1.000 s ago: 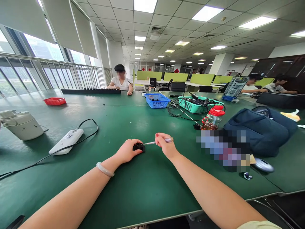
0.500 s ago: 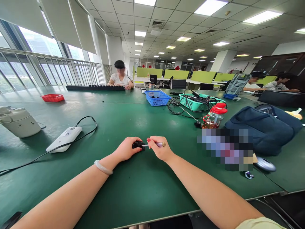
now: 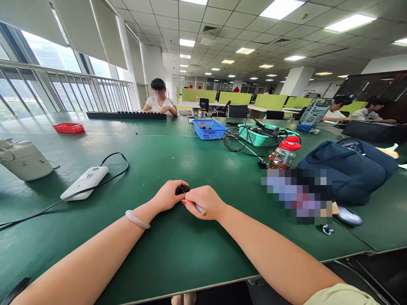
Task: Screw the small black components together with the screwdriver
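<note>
My left hand (image 3: pixel 167 196) wears a pale bangle on its wrist and is closed around a small black part (image 3: pixel 182 189) on the green table (image 3: pixel 187 241). Only the upper side of that part shows between thumb and fingers. My right hand (image 3: pixel 208 202) grips a slim screwdriver (image 3: pixel 201 210), whose handle end sticks out toward me below the fingers. Its tip is hidden behind the right hand, close against the black part, so I cannot tell whether the two touch. Both hands meet near the middle of the table.
A white power bank (image 3: pixel 85 182) with a black cable lies left, near a white flask (image 3: pixel 27 159). Red (image 3: pixel 68 128), blue (image 3: pixel 209 130) and green (image 3: pixel 257 137) baskets stand further back. Rightward are a red-lidded jar (image 3: pixel 284 152) and dark blue bag (image 3: pixel 346 169). A person sits opposite.
My right hand has moved left, closer to the left hand, and turned. The screwdriver handle now angles down toward me, and its shaft is covered. The left hand stays on the black part.
</note>
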The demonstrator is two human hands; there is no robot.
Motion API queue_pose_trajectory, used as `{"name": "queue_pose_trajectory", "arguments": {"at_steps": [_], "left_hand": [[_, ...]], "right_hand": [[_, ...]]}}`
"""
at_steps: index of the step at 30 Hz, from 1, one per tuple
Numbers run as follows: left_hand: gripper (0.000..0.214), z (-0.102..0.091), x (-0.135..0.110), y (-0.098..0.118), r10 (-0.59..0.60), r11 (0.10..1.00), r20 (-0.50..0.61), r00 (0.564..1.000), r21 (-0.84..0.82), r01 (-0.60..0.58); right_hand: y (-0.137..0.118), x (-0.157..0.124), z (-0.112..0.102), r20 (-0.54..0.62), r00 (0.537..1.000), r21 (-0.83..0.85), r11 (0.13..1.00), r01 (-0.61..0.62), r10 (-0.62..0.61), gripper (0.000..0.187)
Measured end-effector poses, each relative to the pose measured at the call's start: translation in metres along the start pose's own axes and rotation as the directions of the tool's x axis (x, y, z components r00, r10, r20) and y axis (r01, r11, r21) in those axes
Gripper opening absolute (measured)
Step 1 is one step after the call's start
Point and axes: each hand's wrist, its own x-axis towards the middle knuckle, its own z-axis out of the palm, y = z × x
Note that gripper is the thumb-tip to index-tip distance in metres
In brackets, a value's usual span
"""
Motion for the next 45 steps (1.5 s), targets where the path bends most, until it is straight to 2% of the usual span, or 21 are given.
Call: {"name": "queue_pose_trajectory", "arguments": {"at_steps": [3, 6, 8, 10, 13, 16, 20, 23, 31, 37, 45], "left_hand": [[0.034, 0.002, 0.001, -0.002, -0.003, 1.0, -0.008, 1.0, -0.003, 0.003], [0.035, 0.004, 0.001, -0.005, 0.005, 1.0, -0.016, 1.0, 0.013, -0.004], [0.035, 0.004, 0.001, -0.006, 0.001, 1.0, -0.023, 1.0, 0.021, 0.0], [0.035, 0.004, 0.001, -0.007, -0.003, 1.0, -0.028, 1.0, 0.025, 0.004], [0.039, 0.003, 0.0, -0.008, 0.011, 1.0, -0.01, 1.0, 0.026, -0.011], [0.036, 0.002, -0.001, -0.007, 0.031, 0.999, -0.017, 0.999, 0.014, -0.03], [0.026, 0.001, -0.001, -0.006, 0.014, 1.0, -0.004, 1.0, -0.007, -0.014], [0.029, 0.001, 0.0, -0.007, -0.001, 1.0, 0.004, 1.0, -0.001, 0.001], [0.028, -0.001, 0.0, -0.005, 0.004, 1.0, 0.009, 1.0, -0.007, -0.004], [0.028, -0.001, -0.001, -0.005, 0.007, 1.0, 0.007, 1.0, -0.015, -0.007], [0.028, -0.004, -0.002, -0.003, -0.006, 1.0, 0.017, 1.0, -0.011, 0.006]], "right_hand": [[-0.005, -0.002, 0.01, -0.012, 0.99, -0.17, 0.976, 0.136, -0.14, 0.033], [-0.013, -0.002, 0.019, -0.025, 0.975, -0.284, 0.937, 0.204, -0.22, 0.035], [-0.019, 0.0, 0.025, -0.035, 0.974, -0.317, 0.927, 0.201, -0.223, 0.034], [-0.023, 0.002, 0.027, -0.045, 0.986, -0.298, 0.945, 0.139, -0.159, 0.033], [-0.021, 0.006, 0.021, -0.055, 0.998, -0.155, 0.988, -0.002, -0.007, 0.033], [-0.013, 0.008, 0.008, -0.055, 0.991, 0.081, 0.99, -0.113, 0.118, 0.035], [-0.004, 0.011, -0.005, -0.103, 0.917, 0.386, 0.865, -0.321, 0.386, 0.043], [0.001, 0.013, -0.006, -0.11, 0.865, 0.504, 0.777, -0.376, 0.49, 0.046], [0.013, 0.016, -0.002, -0.091, 0.817, 0.645, 0.658, -0.387, 0.57, 0.046], [0.018, 0.018, 0.001, -0.069, 0.803, 0.68, 0.617, -0.396, 0.591, 0.048], [0.036, 0.02, 0.01, 0.022, 0.743, 0.835, 0.396, -0.382, 0.669, 0.05]]}}
